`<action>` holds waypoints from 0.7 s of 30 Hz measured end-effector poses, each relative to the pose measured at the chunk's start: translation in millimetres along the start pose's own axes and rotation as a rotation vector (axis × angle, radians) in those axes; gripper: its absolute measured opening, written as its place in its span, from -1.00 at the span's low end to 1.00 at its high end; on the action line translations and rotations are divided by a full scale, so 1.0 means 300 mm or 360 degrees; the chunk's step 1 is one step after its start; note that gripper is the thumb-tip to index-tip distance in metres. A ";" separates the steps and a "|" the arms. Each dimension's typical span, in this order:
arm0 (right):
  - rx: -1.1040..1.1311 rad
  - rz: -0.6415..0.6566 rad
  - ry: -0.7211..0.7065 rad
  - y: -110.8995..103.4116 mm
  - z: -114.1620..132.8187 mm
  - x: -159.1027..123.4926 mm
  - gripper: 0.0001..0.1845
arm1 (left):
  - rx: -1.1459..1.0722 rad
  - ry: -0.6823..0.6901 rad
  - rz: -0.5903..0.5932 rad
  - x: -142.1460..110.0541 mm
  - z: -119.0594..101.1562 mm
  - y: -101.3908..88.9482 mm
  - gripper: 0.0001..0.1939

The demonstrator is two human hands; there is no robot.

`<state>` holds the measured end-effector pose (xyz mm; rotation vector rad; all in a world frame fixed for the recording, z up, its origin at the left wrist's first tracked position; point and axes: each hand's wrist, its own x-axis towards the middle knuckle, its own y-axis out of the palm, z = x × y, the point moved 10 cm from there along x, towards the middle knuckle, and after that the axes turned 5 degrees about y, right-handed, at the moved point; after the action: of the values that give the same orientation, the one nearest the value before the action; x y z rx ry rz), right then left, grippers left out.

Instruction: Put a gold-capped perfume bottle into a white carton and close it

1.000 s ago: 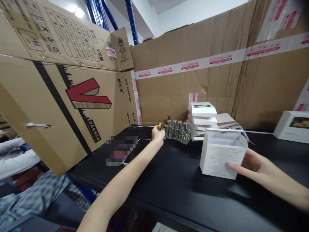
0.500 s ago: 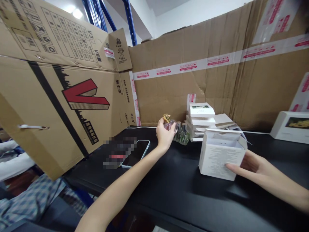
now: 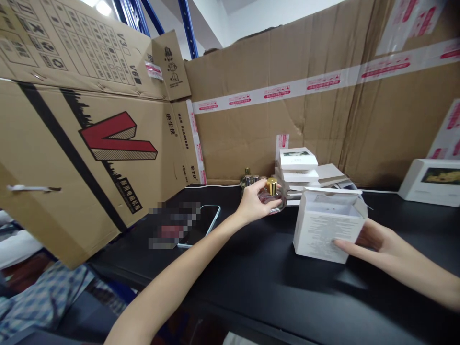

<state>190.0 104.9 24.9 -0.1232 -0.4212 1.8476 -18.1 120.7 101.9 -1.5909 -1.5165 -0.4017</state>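
My left hand (image 3: 256,201) is closed around a small glass perfume bottle (image 3: 272,196) with a gold cap, held just left of the stacked boxes. Behind my fingers stand more small glass bottles (image 3: 247,180), partly hidden, with silver and gold caps. On the right, my right hand (image 3: 366,244) grips a white carton (image 3: 319,235) by its right side, thumb on the printed front. The carton stands upright on the black table, and its top is open with a flap raised at the back. Its inside looks pale, and the bottom is out of sight.
Several white boxes (image 3: 298,160) are stacked at the back, beside loose flattened card (image 3: 332,175). Another white box (image 3: 433,182) stands at far right. A phone (image 3: 203,223) lies at left on the black table (image 3: 247,278). Cardboard walls (image 3: 251,129) enclose the back and left.
My left hand has moved right and toward me with the gold-capped bottle, away from the bottle group. My right hand keeps holding the carton. The camera view has shifted slightly.
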 end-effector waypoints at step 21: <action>-0.0147 -0.0035 -0.0141 -0.021 0.027 -0.013 -0.42 | 0.0765 0.0009 0.0567 -0.040 0.030 0.085 -0.72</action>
<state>194.6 101.0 34.2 -0.0992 -0.5675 1.8168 0.1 123.1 78.8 -1.4245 -1.1769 0.1509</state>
